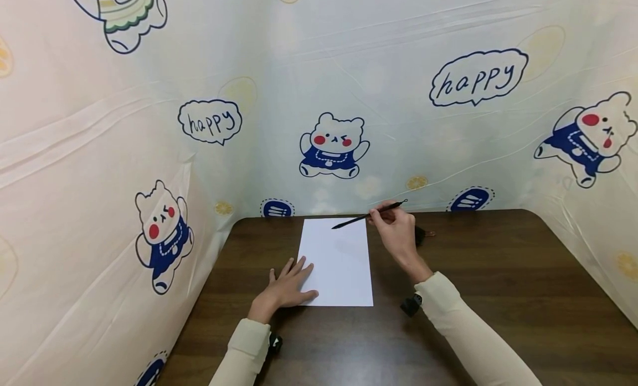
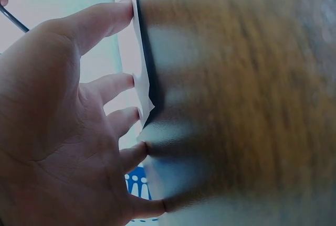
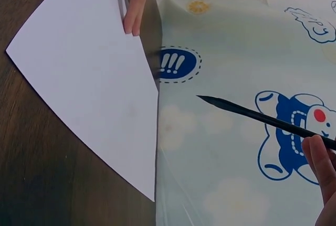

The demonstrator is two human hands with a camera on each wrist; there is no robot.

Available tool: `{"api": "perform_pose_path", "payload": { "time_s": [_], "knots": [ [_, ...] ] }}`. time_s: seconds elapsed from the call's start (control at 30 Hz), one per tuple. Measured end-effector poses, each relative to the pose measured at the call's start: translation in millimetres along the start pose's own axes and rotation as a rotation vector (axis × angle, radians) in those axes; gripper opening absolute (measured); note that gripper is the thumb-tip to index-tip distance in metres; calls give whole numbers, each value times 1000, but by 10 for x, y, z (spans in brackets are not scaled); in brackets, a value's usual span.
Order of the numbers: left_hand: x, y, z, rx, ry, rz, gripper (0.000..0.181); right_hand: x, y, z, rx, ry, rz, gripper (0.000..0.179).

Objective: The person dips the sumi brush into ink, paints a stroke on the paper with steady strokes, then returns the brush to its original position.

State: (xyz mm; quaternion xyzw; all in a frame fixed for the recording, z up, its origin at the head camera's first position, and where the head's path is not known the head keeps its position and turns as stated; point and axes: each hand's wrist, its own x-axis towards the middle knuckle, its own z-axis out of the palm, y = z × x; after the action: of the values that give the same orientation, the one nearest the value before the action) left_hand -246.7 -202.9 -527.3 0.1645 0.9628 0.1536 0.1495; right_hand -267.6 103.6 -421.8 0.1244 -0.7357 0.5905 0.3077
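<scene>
A blank white sheet of paper (image 1: 339, 264) lies on the dark wooden table. My left hand (image 1: 287, 286) rests on its lower left edge with fingers spread. In the left wrist view the thumb and some fingertips of the left hand (image 2: 58, 110) touch the paper's edge, while others meet the wood. My right hand (image 1: 397, 231) pinches a black writing brush (image 1: 356, 220) above the far right part of the sheet. The brush has a dark pointed tip and a small loop at its other end. In the right wrist view the brush (image 3: 247, 111) appears with its tip pointing left.
Behind the right hand a small dark object (image 1: 420, 236) with a reddish-brown end is partly hidden on the table (image 1: 488, 275). A printed cloth (image 1: 389, 153) with bears and lettering hangs around the table's back and sides. Dark camera devices are strapped at both wrists.
</scene>
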Motion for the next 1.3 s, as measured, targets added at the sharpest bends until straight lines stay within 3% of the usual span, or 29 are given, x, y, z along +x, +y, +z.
{"api": "perform_pose_path", "payload": {
  "time_s": [0.2,0.47,0.7,1.3],
  "knots": [
    [1,-63,45,-42,25,46,87,-22,19,85,44,-22,23,9],
    [-23,14,-1,2,-1,0,86,-29,318,238,74,-40,71,11],
    [-14,3,5,15,2,-6,84,-46,392,313,112,-57,61,14],
    [7,18,10,27,6,-28,85,-133,428,548,-10,-96,23,9]
  ]
}}
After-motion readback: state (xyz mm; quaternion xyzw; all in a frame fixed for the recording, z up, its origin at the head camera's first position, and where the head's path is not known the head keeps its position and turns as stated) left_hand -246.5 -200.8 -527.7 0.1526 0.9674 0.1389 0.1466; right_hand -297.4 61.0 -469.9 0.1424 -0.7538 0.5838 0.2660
